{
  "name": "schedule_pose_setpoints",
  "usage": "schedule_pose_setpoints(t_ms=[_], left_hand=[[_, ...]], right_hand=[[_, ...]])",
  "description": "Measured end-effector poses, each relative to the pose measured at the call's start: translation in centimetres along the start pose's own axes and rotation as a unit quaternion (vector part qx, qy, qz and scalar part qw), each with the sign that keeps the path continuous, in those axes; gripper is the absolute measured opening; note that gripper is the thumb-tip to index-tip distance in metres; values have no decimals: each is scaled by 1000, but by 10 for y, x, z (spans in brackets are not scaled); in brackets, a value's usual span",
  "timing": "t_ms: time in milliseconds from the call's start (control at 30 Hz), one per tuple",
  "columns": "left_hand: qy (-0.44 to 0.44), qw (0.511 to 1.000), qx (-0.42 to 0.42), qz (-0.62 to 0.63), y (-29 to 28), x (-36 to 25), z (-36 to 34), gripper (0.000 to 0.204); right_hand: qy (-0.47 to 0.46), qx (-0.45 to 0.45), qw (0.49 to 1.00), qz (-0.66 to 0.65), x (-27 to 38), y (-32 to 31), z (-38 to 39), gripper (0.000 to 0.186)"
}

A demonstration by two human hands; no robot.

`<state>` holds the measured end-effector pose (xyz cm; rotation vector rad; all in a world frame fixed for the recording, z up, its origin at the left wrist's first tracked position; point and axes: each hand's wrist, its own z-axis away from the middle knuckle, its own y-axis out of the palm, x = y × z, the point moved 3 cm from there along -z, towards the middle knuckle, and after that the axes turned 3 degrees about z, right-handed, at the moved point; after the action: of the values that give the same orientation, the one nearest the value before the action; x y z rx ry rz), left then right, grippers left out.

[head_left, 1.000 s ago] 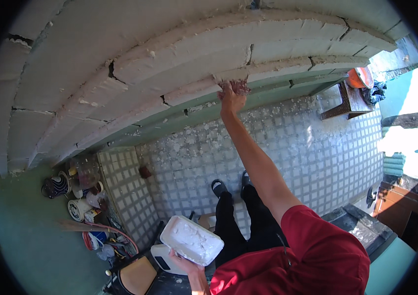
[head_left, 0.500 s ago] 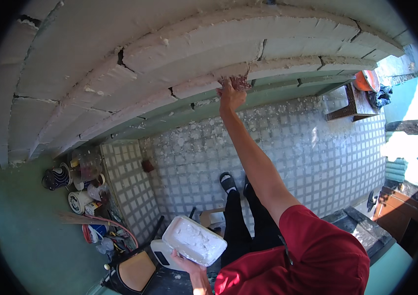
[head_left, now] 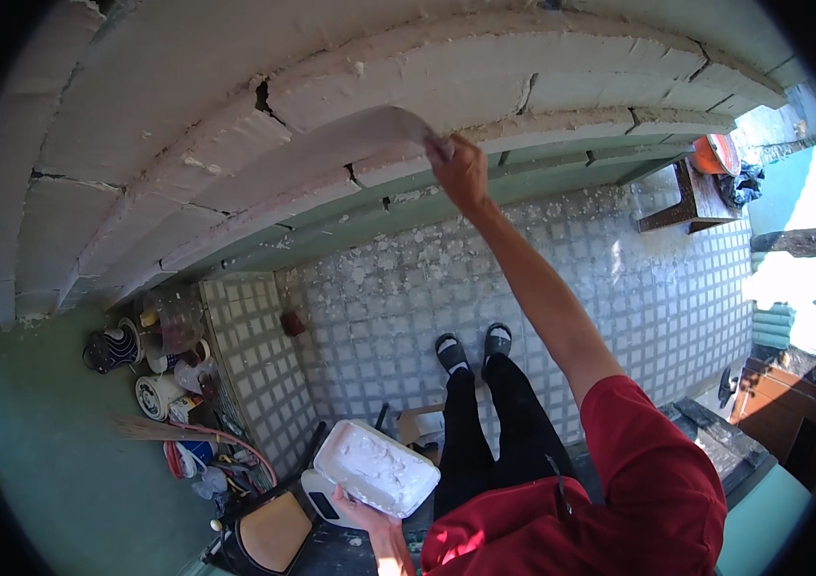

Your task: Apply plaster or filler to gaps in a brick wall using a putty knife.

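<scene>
My right hand [head_left: 461, 171] is raised at the cracked, stepped block ledges [head_left: 600, 67] along the top of the view, its fingers closed round the handle of a scraper [head_left: 387, 123]. The blade is smeared by motion; whether it touches the surface, I cannot tell. My left hand [head_left: 367, 511] grips the lower side of a white rectangular tray [head_left: 377, 466] filled with lumpy white paste. The blocks carry rough dabs of pale filler along their edges and joints.
Below is a tiled floor [head_left: 379, 307] with white spatters. Buckets and bags [head_left: 163, 394] crowd the left, beside a chair [head_left: 273, 528]. A wooden stool [head_left: 677, 206] with an orange bucket [head_left: 712, 154] stands at the upper right, a dark worktop [head_left: 706, 432] at the lower right.
My right hand has moved up and slightly right, swinging the scraper off the lower ledge's lip toward the face above. My left hand still holds the tray.
</scene>
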<state>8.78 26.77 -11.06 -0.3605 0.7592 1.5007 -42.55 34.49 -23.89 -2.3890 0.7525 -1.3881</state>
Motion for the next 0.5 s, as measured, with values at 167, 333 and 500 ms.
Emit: schedule_pose_setpoints(t_ms=[167,333,500], left_hand=[[-19,1000,-11,14,-2,-12,-4,62],[-9,1000,16,16,-21,-16,-20,62],[-6,999,36,-16,-11,-20,-26,61]], right_hand=[[-19,-121,992,44,-34,-41,-25,12],[4,-120,991,50,-34,-73,-8,12],[-104,41,994,-11,10,-31,-14,10]])
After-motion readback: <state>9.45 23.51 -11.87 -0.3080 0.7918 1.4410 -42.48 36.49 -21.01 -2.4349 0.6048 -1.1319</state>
